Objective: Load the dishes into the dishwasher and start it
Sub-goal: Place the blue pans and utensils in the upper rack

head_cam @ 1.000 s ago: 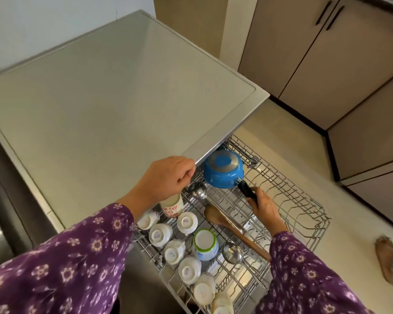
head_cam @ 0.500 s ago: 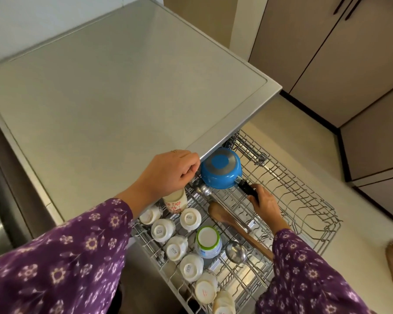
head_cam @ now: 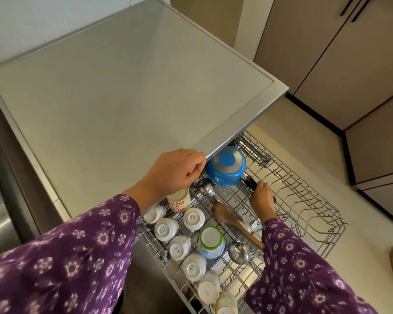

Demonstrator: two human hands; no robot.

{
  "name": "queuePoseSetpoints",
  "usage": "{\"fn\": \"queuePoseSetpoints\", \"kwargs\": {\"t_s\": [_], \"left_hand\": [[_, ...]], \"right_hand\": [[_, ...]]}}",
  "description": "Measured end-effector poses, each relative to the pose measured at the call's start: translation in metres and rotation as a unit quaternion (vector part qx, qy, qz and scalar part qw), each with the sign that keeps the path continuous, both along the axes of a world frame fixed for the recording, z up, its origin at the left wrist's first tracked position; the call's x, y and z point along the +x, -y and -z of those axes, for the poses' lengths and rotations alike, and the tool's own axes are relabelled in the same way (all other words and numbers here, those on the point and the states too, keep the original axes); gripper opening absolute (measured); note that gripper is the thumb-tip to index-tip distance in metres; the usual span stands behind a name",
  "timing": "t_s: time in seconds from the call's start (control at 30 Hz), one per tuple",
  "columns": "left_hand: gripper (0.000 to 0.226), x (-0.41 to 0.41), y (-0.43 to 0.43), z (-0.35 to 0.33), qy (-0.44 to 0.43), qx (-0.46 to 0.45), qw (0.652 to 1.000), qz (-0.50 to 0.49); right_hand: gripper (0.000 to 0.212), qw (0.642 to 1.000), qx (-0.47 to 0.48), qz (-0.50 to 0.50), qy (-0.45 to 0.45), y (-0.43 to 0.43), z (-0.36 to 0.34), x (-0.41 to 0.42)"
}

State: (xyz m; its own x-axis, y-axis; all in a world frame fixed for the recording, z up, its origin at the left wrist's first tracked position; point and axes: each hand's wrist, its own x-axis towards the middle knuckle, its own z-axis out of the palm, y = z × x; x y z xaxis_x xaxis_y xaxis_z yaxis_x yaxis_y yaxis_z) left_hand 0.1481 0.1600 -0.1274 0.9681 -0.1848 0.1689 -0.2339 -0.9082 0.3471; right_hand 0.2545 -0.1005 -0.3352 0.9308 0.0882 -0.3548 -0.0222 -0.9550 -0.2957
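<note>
**Pan nudged deeper under the top**

Since the earlier frame the pan (head_cam: 225, 165) has slid a little further beneath the front edge of the top (head_cam: 123, 87). Both hands keep their places.

At 9 o'clock of the pan, the left hand (head_cam: 177, 171) rests on the top with its fingers curled over the front edge. It probably steadies the person as she leans over the pulled-out rack (head_cam: 304, 200).

At 7 o'clock of that hand, a row of white cups (head_cam: 166, 228) stands mouth down along the rack's left side, presumably so that water drains off them. A ladle (head_cam: 208, 189) lies just beside the pan at its 7 o'clock.

The pan itself is upside down at the rack's inner end, partly hidden under the top. Its black handle points to 4 o'clock.

A wooden spoon (head_cam: 227, 216) lies flat on the wires at 6 o'clock of the pan.

The right hand (head_cam: 261, 198) is closed round the pan's handle. It seems to be settling the pan bottom up among the tines, and the handle gives it reach without crowding the ladle. Loading looks well along, though the rack's right half at 3 o'clock shows only tines.
</note>
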Motion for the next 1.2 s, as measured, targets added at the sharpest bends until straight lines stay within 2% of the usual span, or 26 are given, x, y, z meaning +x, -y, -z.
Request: {"fn": "queuePoseSetpoints", "kwargs": {"t_s": [0.1,0.3,0.37,0.47,0.63,0.8,1.07,1.2], "left_hand": [[0.009,-0.001,-0.001,-0.001,0.004,-0.003,1.0,0.002],[0.007,-0.008,0.003,-0.006,0.009,-0.005,1.0,-0.012],[0.007,-0.015,0.006,-0.012,-0.012,-0.045,0.998,-0.034],[0.006,-0.036,0.01,-0.027,-0.064,-0.151,0.982,-0.096],[0.01,-0.118,-0.023,-0.056,-0.078,-0.167,0.968,-0.169],[0.01,-0.252,-0.084,-0.074,-0.103,-0.15,0.944,-0.275],[0.007,-0.465,-0.171,-0.078,-0.084,-0.159,0.867,-0.465],[0.008,-0.546,-0.193,-0.074,-0.073,-0.166,0.83,-0.528]], "right_hand": [[0.045,0.998,0.045,0.032,-0.015,-0.009,-0.016,-0.012],[0.045,0.991,0.136,0.015,0.005,-0.032,-0.077,-0.052],[0.042,0.986,0.162,-0.006,0.038,-0.041,-0.104,-0.072],[0.037,0.974,0.205,-0.039,0.092,-0.055,-0.142,-0.104],[0.021,0.942,0.298,-0.053,0.144,-0.102,-0.209,-0.164],[0.017,0.917,0.373,-0.08,0.114,-0.186,-0.259,-0.235],[0.014,0.849,0.42,-0.316,0.042,-0.355,-0.31,-0.376],[0.022,0.782,0.385,-0.489,0.039,-0.426,-0.315,-0.449]]}}
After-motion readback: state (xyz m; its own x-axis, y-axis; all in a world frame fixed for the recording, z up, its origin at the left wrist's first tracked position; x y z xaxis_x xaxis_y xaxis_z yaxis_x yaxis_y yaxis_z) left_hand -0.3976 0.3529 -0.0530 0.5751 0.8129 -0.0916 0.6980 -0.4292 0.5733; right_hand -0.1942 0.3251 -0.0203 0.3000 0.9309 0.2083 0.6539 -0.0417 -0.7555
